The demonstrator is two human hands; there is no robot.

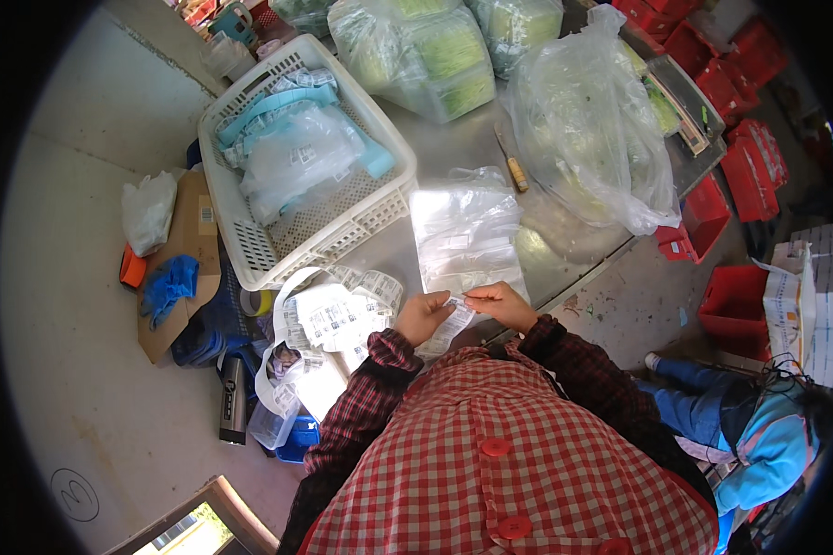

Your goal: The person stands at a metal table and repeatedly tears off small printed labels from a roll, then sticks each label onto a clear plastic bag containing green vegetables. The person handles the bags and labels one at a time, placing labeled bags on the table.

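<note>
Between my two hands is a strip of printed white labels (452, 320). My left hand (420, 318) pinches the strip from the left, thumb on top. My right hand (503, 305) has its fingertips on the strip's upper right end. Just beyond my hands lies a stack of clear plastic bags (466, 239) on the metal table (451, 139), its near edge partly hidden by my hands and the strip. Left of my left hand is a loose heap of printed label strips (340, 316), with a curled blank strip at its side.
A white plastic basket (312, 243) holds label strips and plastic film. A wooden-handled knife (514, 166) lies beside a large plastic bag (583, 132). Bagged green vegetables (451, 62) stand at the back. Red crates (736, 298) and a person in blue (763, 430) are at right.
</note>
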